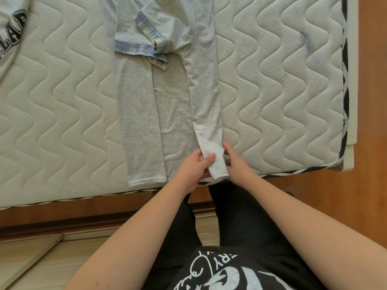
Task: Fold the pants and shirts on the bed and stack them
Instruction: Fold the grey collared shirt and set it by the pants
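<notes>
A light grey shirt (163, 97) with plaid-trimmed short sleeves lies lengthwise on the quilted mattress (62, 101), both long sides folded in toward its middle. Its hem reaches the near edge of the bed. My left hand (195, 168) pinches the near end of the folded right strip, thumb on top of the cloth. My right hand (235, 162) holds the same strip from its right side, fingers curled at the edge. A second light shirt with black letters (10, 32) lies at the far left corner, partly out of view.
The mattress ends in a black-and-white trimmed edge (293, 171) close to my hands and along the right side (345, 80). Wooden floor (370, 185) lies to the right and below. My legs in black trousers stand against the bed frame.
</notes>
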`<state>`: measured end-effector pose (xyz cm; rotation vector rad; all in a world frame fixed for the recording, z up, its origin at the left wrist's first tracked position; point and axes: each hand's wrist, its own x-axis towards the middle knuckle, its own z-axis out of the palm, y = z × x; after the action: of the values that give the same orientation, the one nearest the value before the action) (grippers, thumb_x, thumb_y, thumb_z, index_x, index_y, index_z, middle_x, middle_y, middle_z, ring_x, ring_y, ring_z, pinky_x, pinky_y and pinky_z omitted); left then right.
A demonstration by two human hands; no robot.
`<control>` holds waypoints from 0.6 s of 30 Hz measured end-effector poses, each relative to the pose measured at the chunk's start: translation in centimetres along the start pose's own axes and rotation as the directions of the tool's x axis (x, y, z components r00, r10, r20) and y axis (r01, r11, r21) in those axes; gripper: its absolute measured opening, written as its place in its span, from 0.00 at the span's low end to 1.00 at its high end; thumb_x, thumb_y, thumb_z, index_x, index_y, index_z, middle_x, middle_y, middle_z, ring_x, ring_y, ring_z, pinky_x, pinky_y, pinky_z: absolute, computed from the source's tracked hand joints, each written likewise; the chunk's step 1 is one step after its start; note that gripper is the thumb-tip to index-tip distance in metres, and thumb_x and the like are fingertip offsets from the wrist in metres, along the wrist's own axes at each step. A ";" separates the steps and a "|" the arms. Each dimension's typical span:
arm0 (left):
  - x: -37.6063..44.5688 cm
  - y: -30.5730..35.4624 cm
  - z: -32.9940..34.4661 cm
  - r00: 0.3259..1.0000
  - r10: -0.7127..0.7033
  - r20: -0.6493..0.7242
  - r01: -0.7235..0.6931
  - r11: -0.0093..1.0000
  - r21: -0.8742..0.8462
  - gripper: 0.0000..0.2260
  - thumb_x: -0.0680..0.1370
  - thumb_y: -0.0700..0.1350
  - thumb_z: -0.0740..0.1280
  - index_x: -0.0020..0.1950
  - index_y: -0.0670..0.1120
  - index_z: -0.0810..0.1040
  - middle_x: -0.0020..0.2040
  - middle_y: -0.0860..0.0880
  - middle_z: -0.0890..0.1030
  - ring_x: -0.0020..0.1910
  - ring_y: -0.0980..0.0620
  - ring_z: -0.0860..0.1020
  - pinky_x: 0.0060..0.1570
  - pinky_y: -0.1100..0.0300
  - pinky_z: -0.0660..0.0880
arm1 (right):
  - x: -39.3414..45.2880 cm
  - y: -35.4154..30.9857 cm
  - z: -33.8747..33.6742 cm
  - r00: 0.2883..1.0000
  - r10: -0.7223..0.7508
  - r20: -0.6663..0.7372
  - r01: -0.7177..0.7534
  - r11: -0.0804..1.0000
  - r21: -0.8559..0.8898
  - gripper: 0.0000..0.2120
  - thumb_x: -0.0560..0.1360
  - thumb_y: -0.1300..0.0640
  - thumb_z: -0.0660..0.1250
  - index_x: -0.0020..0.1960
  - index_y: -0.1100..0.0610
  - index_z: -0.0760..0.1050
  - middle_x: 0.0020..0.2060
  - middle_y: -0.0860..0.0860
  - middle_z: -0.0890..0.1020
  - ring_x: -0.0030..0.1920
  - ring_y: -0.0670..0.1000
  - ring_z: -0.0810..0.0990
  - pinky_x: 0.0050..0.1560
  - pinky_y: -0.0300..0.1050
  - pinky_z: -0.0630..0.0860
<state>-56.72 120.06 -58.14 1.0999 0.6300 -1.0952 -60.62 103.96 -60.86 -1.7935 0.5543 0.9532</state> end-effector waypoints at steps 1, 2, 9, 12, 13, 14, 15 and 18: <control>-0.1 0.6 0.4 0.999 0.015 0.042 -0.014 1.000 -0.020 0.12 0.81 0.43 0.66 0.64 0.46 0.75 0.55 0.46 0.85 0.54 0.47 0.83 0.47 0.58 0.81 | -0.8 0.2 0.0 0.997 -0.053 0.049 0.053 0.999 0.004 0.39 0.76 0.63 0.67 0.78 0.45 0.50 0.64 0.38 0.71 0.59 0.37 0.74 0.53 0.28 0.71; -0.2 1.1 0.9 0.997 0.021 0.068 -0.018 0.999 -0.033 0.12 0.81 0.42 0.66 0.65 0.46 0.75 0.55 0.46 0.85 0.55 0.48 0.83 0.47 0.59 0.80 | -1.6 0.5 -0.1 0.991 -0.092 0.096 0.093 0.996 -0.003 0.41 0.74 0.63 0.68 0.78 0.45 0.50 0.63 0.34 0.69 0.60 0.34 0.73 0.52 0.25 0.71; 0.0 4.2 2.9 0.997 -0.023 0.077 0.017 0.997 0.072 0.08 0.81 0.40 0.65 0.60 0.44 0.77 0.54 0.44 0.84 0.51 0.49 0.84 0.46 0.59 0.81 | -4.2 -2.3 3.5 0.990 -0.028 -0.136 0.093 0.860 0.501 0.29 0.71 0.57 0.76 0.68 0.49 0.71 0.58 0.43 0.80 0.57 0.39 0.79 0.56 0.34 0.76; -0.2 5.3 2.4 0.996 -0.079 0.029 0.076 0.992 0.100 0.10 0.82 0.40 0.62 0.62 0.41 0.76 0.56 0.41 0.83 0.50 0.47 0.84 0.45 0.57 0.82 | -4.3 -3.2 5.3 0.984 0.049 -0.174 0.053 0.842 0.537 0.24 0.71 0.52 0.75 0.65 0.46 0.73 0.56 0.43 0.81 0.57 0.42 0.79 0.54 0.36 0.75; -0.4 5.5 2.2 0.994 -0.103 0.031 0.099 0.989 0.107 0.10 0.82 0.41 0.62 0.62 0.40 0.76 0.55 0.41 0.84 0.48 0.47 0.84 0.44 0.58 0.82 | -4.4 -3.2 5.7 0.981 0.072 -0.183 0.038 0.844 0.536 0.21 0.72 0.51 0.73 0.64 0.46 0.74 0.55 0.42 0.82 0.56 0.43 0.80 0.52 0.35 0.75; -0.5 5.6 2.0 0.992 -0.120 0.035 0.115 0.985 0.126 0.10 0.83 0.41 0.62 0.61 0.40 0.77 0.55 0.41 0.84 0.48 0.47 0.84 0.43 0.58 0.82 | -4.3 -3.3 6.1 0.976 0.106 -0.191 0.017 0.834 0.551 0.18 0.73 0.50 0.70 0.62 0.45 0.75 0.54 0.44 0.82 0.54 0.45 0.80 0.51 0.36 0.76; -0.7 5.7 1.8 0.991 -0.129 0.035 0.122 0.981 0.152 0.10 0.82 0.42 0.62 0.61 0.41 0.77 0.54 0.41 0.84 0.47 0.47 0.84 0.42 0.58 0.82 | -4.2 -3.5 6.3 0.965 0.164 -0.203 -0.016 0.813 0.582 0.13 0.75 0.50 0.67 0.59 0.44 0.76 0.53 0.47 0.82 0.53 0.48 0.80 0.52 0.41 0.78; -0.7 5.3 1.5 0.996 -0.092 0.006 0.089 0.976 0.201 0.09 0.82 0.44 0.64 0.59 0.42 0.79 0.51 0.44 0.85 0.44 0.51 0.84 0.37 0.62 0.80 | -3.8 -4.0 6.0 0.919 0.312 -0.242 -0.087 0.758 0.646 0.10 0.81 0.55 0.58 0.50 0.44 0.76 0.50 0.53 0.83 0.52 0.57 0.81 0.56 0.58 0.80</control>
<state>-52.21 119.17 -54.93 1.2447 0.5708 -1.2657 -62.07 110.82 -56.77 -1.2898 1.1622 0.4941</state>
